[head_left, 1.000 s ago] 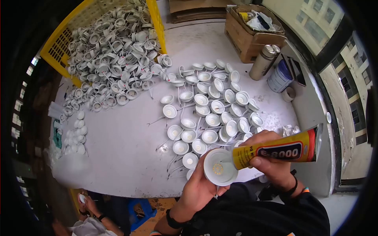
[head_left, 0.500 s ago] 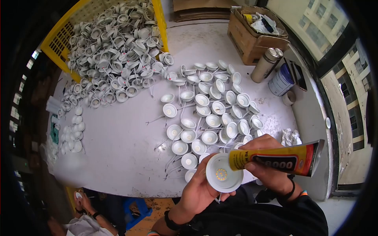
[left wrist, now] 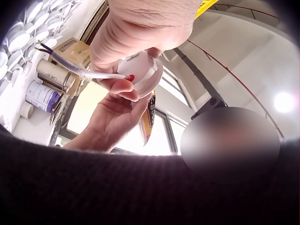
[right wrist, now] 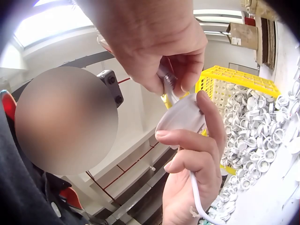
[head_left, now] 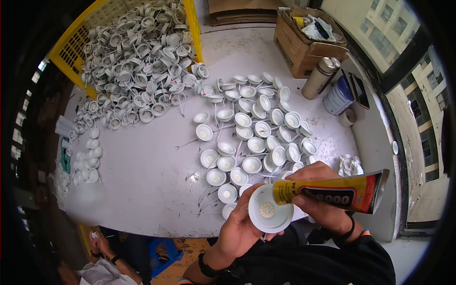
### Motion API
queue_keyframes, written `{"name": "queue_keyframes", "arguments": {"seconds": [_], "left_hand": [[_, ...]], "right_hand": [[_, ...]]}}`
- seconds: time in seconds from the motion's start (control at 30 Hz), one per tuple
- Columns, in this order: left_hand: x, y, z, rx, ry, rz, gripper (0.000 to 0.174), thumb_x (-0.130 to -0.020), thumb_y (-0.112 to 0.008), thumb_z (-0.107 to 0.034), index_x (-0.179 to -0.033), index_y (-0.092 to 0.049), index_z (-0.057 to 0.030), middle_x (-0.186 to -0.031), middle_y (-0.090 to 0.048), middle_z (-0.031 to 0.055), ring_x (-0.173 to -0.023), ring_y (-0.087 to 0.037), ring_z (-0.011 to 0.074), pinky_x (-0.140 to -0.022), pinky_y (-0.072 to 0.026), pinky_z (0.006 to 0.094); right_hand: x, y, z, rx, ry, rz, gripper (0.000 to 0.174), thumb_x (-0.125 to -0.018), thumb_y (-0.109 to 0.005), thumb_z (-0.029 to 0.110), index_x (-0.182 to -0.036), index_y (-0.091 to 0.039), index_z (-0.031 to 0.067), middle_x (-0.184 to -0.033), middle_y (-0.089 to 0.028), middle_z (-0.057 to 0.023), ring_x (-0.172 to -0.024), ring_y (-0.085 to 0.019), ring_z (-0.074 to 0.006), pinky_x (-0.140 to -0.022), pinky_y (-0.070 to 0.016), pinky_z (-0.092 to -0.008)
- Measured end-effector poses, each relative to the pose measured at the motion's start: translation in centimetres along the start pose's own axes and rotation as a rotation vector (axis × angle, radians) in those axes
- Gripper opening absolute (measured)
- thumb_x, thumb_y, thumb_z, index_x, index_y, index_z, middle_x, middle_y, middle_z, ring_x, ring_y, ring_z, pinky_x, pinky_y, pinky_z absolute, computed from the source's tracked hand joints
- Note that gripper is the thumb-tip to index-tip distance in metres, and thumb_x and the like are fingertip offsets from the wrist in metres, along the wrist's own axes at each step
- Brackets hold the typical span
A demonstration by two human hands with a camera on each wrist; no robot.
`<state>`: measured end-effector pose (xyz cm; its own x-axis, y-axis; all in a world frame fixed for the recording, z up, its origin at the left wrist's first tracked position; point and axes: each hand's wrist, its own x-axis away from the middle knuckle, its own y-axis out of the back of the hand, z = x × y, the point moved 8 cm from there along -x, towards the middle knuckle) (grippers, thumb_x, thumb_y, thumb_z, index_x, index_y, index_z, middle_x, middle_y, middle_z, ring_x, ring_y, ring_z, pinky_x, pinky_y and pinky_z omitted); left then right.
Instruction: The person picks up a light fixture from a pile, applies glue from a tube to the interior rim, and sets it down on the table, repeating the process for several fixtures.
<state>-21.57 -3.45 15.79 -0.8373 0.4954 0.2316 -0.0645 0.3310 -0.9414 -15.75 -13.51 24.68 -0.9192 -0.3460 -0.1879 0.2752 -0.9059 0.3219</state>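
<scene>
In the head view the left hand (head_left: pixel 238 233) holds a round white lamp cup (head_left: pixel 259 227), its open face up and a ring of small yellow dots at its centre. The right hand (head_left: pixel 324 205) grips a yellow, black and red glue tube (head_left: pixel 358 191), whose yellow end lies over the cup's upper right rim. The tube's tip is hidden in that view. From below, in the left wrist view, a white cable (left wrist: pixel 93 75) with bare-ended wires comes off the back of the cup (left wrist: pixel 149 77). In the right wrist view the left fingers curl round the cup (right wrist: pixel 180 117).
Many similar white cups (head_left: pixel 251 165) with cables lie on the table (head_left: pixel 142 190). A yellow crate (head_left: pixel 66 61) spills white rings at the back left. A cardboard box (head_left: pixel 304 52), metal bottle (head_left: pixel 316 80) and blue-white tub (head_left: pixel 338 96) stand at the right. Another person's hands (head_left: pixel 100 244) show at lower left.
Against a second ago, the cup is slightly lower and the tube lies more level, its far end lower. In the last half second the tube has shifted slightly left over the cup.
</scene>
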Motion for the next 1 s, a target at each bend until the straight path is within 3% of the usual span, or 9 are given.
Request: {"name": "queue_keyframes", "arguments": {"seconds": [0.1, 0.17, 0.3, 0.37, 0.7, 1.0], "left_hand": [[0.0, 0.0, 0.1, 0.004, 0.001, 0.023, 0.041, -0.086, -0.031, -0.031, -0.123, -0.026, -0.0138, -0.108, -0.044, 0.0138, -0.072, -0.054, 0.0282, -0.055, -0.042, 0.0311], [0.0, -0.3, 0.0, 0.0, -0.002, 0.027, 0.041, -0.086, -0.031, -0.031, -0.122, -0.026, -0.0138, -0.108, -0.044, 0.0138, -0.073, -0.054, 0.0281, -0.055, -0.042, 0.031], [0.0, -0.2, 0.1, 0.003, 0.002, 0.032, 0.04, -0.086, -0.031, -0.03, -0.122, -0.026, -0.0137, -0.108, -0.044, 0.014, -0.073, -0.054, 0.0277, -0.055, -0.042, 0.031], [0.0, -0.2, 0.1, 0.007, 0.002, 0.023, 0.04, -0.086, -0.031, -0.03, -0.122, -0.027, -0.0135, -0.108, -0.044, 0.0142, -0.072, -0.054, 0.0275, -0.055, -0.042, 0.0311], [0.0, 0.2, -0.4, -0.007, -0.026, -0.042, 0.043, -0.085, -0.033, -0.035, -0.121, -0.027, -0.0119, -0.106, -0.045, 0.0144, -0.069, -0.053, 0.0261, -0.052, -0.0412, 0.0303], [0.2, 1.1, -1.1, -0.037, -0.104, -0.008, 0.041, -0.085, -0.033, -0.033, -0.121, -0.027, -0.0112, -0.109, -0.044, 0.0143, -0.073, -0.053, 0.0264, -0.051, -0.0416, 0.0299]], "right_hand": [[-0.1, -0.1, 0.3, 0.017, 0.004, 0.006, 0.026, -0.069, -0.064, 0.016, -0.09, -0.054, 0.004, -0.088, -0.056, -0.0079, -0.08, -0.05, -0.0166, -0.071, -0.0402, -0.0286], [-0.1, -0.1, 0.8, -0.006, 0.036, 0.001, 0.023, -0.069, -0.064, 0.007, -0.091, -0.056, 0.0057, -0.085, -0.056, -0.0072, -0.08, -0.054, -0.0183, -0.069, -0.0438, -0.0286], [-0.2, -0.4, 1.1, 0.04, 0.075, 0.049, 0.025, -0.069, -0.063, 0.014, -0.09, -0.054, 0.004, -0.088, -0.057, -0.0082, -0.081, -0.052, -0.0179, -0.071, -0.0415, -0.0296], [-0.3, -0.4, 1.6, 0.045, 0.088, 0.051, 0.02, -0.069, -0.065, 0.006, -0.088, -0.057, 0.0049, -0.088, -0.057, -0.0056, -0.081, -0.054, -0.0196, -0.07, -0.0442, -0.0293], [-0.6, 0.1, 3.4, 0.217, 0.23, -0.027, 0.019, -0.066, -0.066, 0.004, -0.083, -0.058, 0.0038, -0.082, -0.058, -0.0066, -0.072, -0.057, -0.0187, -0.062, -0.0464, -0.0262], [-0.3, -0.1, 3.1, 0.277, 0.319, 0.078, 0.026, -0.062, -0.067, 0.005, -0.086, -0.057, 0.0013, -0.08, -0.057, -0.0073, -0.068, -0.057, -0.0178, -0.058, -0.0467, -0.0246]]}}
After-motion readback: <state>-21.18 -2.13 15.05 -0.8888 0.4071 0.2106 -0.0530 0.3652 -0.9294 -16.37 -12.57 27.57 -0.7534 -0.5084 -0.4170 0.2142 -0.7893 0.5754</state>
